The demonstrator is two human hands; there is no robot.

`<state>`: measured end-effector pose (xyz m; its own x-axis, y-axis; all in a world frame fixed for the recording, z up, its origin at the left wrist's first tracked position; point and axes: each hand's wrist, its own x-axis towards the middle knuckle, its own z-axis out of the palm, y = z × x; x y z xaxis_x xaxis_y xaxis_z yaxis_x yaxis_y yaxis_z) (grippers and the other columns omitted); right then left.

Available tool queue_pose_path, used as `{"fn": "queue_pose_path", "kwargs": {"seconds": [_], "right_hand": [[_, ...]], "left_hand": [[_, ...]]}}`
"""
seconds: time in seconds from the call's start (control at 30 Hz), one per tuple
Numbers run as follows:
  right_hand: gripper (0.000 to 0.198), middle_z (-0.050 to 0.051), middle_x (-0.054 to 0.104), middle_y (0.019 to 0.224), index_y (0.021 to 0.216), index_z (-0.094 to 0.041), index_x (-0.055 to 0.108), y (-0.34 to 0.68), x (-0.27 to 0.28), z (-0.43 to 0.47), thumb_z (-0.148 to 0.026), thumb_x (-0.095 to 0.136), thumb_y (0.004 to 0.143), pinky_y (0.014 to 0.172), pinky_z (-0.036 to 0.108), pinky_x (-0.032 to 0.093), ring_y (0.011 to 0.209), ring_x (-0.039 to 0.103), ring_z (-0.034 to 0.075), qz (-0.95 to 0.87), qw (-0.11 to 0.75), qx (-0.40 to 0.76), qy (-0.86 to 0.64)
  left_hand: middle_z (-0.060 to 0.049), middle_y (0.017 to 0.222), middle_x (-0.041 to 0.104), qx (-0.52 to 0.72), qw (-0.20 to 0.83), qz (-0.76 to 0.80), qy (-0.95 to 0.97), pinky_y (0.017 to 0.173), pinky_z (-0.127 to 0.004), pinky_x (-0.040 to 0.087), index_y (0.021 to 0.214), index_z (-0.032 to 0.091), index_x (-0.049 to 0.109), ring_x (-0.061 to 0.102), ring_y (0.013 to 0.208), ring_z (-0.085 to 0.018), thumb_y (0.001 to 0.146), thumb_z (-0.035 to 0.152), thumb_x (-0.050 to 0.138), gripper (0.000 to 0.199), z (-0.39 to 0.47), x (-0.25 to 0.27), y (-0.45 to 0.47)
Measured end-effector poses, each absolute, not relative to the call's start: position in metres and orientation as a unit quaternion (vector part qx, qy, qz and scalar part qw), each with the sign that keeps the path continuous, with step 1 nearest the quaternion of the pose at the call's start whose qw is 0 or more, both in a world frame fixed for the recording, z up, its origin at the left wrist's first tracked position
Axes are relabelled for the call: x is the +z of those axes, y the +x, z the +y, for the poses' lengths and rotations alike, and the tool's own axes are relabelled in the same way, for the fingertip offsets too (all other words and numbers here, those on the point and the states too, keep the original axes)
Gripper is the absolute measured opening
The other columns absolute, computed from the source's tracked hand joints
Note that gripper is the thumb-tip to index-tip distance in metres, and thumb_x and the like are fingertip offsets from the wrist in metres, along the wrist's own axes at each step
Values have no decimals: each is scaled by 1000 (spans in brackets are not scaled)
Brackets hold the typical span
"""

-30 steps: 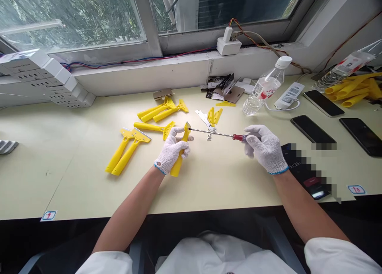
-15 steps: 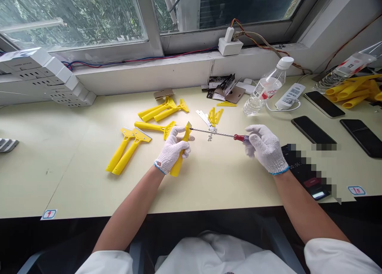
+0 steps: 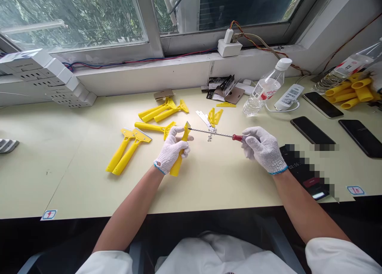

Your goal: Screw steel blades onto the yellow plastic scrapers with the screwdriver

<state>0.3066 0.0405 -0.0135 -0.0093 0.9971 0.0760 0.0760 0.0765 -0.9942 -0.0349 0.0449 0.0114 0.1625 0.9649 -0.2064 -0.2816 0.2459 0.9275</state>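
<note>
My gloved left hand is closed around a yellow scraper, its head tilted up. In my gloved right hand is a screwdriver with a red handle. Its long shaft points left, and the tip meets the scraper's head; any screw there is too small to make out. Small screws lie in a loose pile behind the shaft, beside silvery blades and yellow plastic pieces. Left of my left hand, two scrapers with blades rest side by side. Several more yellow scrapers lie behind.
A water bottle, a power strip and several phones occupy the right side. Opened black boxes sit by the window ledge. Yellow tubes are heaped at far right. White boxes are stacked at far left.
My right hand and the screwdriver have shifted slightly left, and its fingers have closed further around the handle. The scraper's head has moved marginally left with the tip still at it.
</note>
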Motion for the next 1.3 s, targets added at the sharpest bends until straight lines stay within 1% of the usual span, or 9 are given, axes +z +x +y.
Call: {"fn": "queue_pose_path", "kwargs": {"seconds": [0.13, 0.23, 0.37, 0.47, 0.6, 0.7, 0.93, 1.17, 1.3], "right_hand": [[33, -1, 73, 98, 108, -27, 68, 306, -19, 43, -25, 93, 87, 59, 32, 61, 62, 70, 15, -576, 519, 456, -437], [25, 1, 75, 96, 99, -25, 72, 304, -17, 44, -26, 94, 87, 59, 33, 61, 63, 71, 15, -568, 544, 430, -443], [28, -1, 69, 65, 104, -24, 77, 305, -11, 45, -43, 92, 91, 40, 31, 48, 47, 62, 18, -512, 593, 372, -497], [33, -4, 61, 54, 110, -25, 74, 308, -11, 46, -56, 79, 101, 31, 30, 35, 35, 49, 16, -501, 570, 357, -545], [36, 2, 74, 84, 108, -29, 64, 309, -14, 48, -50, 88, 91, 54, 39, 59, 59, 69, 21, -537, 566, 402, -480], [35, 3, 73, 89, 104, -29, 64, 308, -12, 48, -46, 91, 89, 66, 42, 63, 66, 70, 22, -572, 554, 382, -469], [37, 0, 69, 75, 116, -24, 73, 306, -13, 40, -57, 80, 101, 37, 29, 41, 44, 54, 13, -545, 508, 399, -535], [38, 1, 74, 95, 105, -27, 63, 307, -12, 43, -37, 95, 87, 63, 36, 63, 69, 72, 19, -570, 549, 433, -431], [31, 1, 71, 75, 112, -26, 70, 307, -10, 42, -49, 85, 98, 44, 33, 52, 50, 61, 17, -557, 521, 420, -493]], "left_hand": [[-2, 107, 73, 484, 651, 438, 388, 50, -21, 41, 124, 30, 48, 56, 54, -7, 74, 16, 76, 59, 46, 10, -36], [-2, 107, 74, 479, 652, 438, 393, 50, -21, 42, 124, 30, 49, 56, 54, -7, 74, 15, 76, 59, 46, 9, -37], [-2, 108, 74, 438, 671, 430, 417, 50, -23, 44, 125, 29, 51, 55, 52, -7, 75, 15, 75, 57, 42, 5, -31], [-3, 112, 74, 437, 680, 428, 405, 49, -22, 43, 127, 29, 52, 55, 53, -6, 76, 16, 75, 57, 41, 1, -27], [-4, 113, 74, 466, 669, 440, 377, 49, -21, 43, 129, 29, 50, 58, 55, -7, 76, 17, 78, 61, 43, -1, -28], [-5, 113, 74, 469, 671, 439, 371, 49, -21, 43, 129, 29, 50, 59, 56, -8, 76, 17, 79, 62, 44, -1, -31], [-4, 112, 73, 473, 664, 445, 370, 51, -21, 44, 127, 29, 50, 58, 56, -7, 76, 17, 79, 60, 44, 2, -30], [-4, 111, 73, 487, 658, 434, 377, 51, -20, 44, 127, 29, 50, 58, 57, -7, 77, 15, 78, 59, 44, 2, -33], [-2, 111, 73, 476, 657, 440, 386, 51, -21, 45, 127, 29, 51, 58, 55, -7, 76, 15, 77, 59, 44, 0, -32]]}}
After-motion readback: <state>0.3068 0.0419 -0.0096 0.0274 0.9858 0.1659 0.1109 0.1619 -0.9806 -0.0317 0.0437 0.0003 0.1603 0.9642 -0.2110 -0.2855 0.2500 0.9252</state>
